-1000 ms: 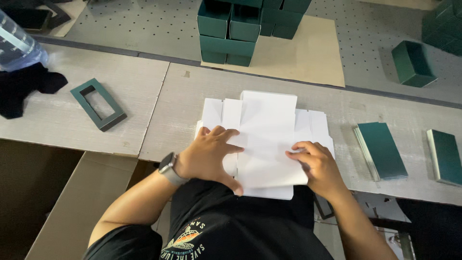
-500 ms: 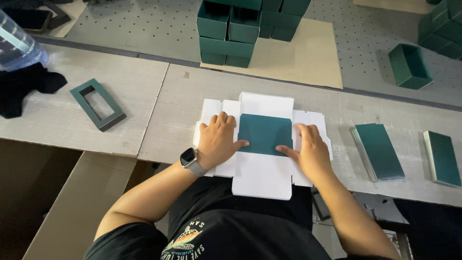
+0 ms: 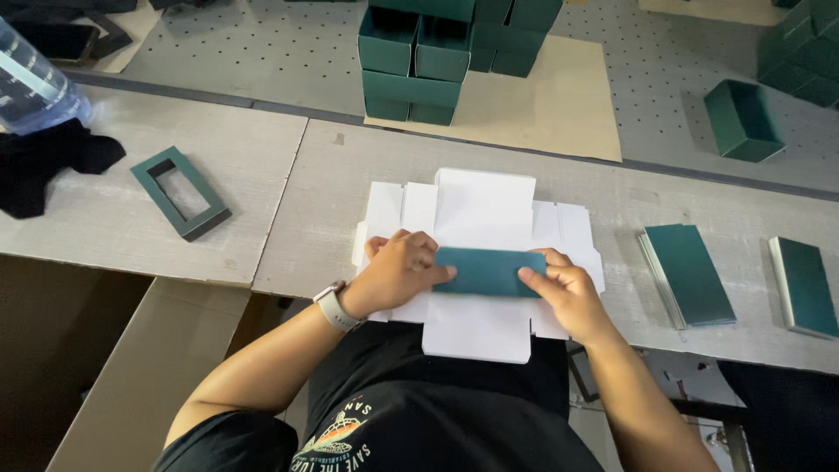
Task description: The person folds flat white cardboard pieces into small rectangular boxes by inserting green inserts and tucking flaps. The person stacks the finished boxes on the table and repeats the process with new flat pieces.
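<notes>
A flat white die-cut cardboard blank (image 3: 482,208) lies on the pale workbench (image 3: 612,192) in front of me. Its near middle panel shows a dark green face (image 3: 485,271), folded up toward me. My left hand (image 3: 398,271) presses on the left end of that green panel, a watch on its wrist. My right hand (image 3: 566,288) pinches the panel's right end with thumb and fingers. White side flaps spread out under both hands.
Two stacks of flat green blanks (image 3: 690,273) (image 3: 806,285) lie to the right. Finished green boxes (image 3: 437,57) are piled at the back, one open box (image 3: 741,118) farther right. A green rectangular frame (image 3: 179,192), black cloth (image 3: 48,166) and a water bottle (image 3: 35,87) sit left.
The hands slid toward me from flat on the blank. The green panel, seen wide and flat half a second ago, is now folded up into a narrower strip gripped at both ends.
</notes>
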